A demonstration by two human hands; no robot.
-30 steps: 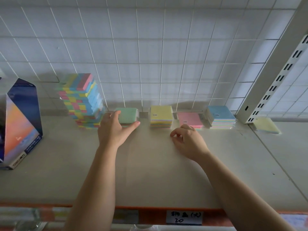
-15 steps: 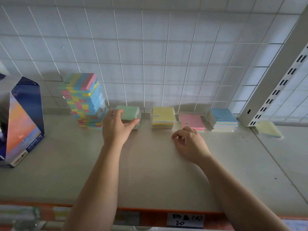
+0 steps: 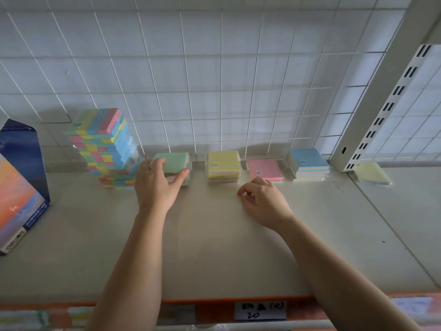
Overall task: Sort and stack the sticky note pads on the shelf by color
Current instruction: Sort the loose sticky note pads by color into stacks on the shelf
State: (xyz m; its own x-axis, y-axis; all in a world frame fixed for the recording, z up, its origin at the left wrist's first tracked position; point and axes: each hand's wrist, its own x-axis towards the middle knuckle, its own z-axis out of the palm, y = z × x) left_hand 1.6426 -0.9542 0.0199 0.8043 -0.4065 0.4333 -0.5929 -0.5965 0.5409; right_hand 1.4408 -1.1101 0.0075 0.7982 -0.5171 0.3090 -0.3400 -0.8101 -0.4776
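Four stacks of sticky note pads line the back of the shelf [image 3: 214, 247]: a green-topped stack [image 3: 175, 161], a yellow-topped stack [image 3: 223, 163], a low pink-topped stack [image 3: 263, 169] and a blue-topped stack [image 3: 309, 163]. My left hand [image 3: 157, 185] grips the green-topped stack, fingers on its left side and thumb at its front right corner. My right hand [image 3: 261, 201] rests on the shelf in front of the pink stack, fingers loosely curled and holding nothing.
A tall mixed-colour tower of narrow pads [image 3: 107, 149] stands just left of my left hand. A blue and orange box [image 3: 19, 187] sits at the far left. A wire grid [image 3: 214, 80] backs the shelf. Beyond the slotted upright [image 3: 381, 115], a yellow pad [image 3: 372, 174] lies on the neighbouring shelf.
My left hand has closed further round the green-topped stack, the thumb now at its front corner. My right hand has stayed where it was.
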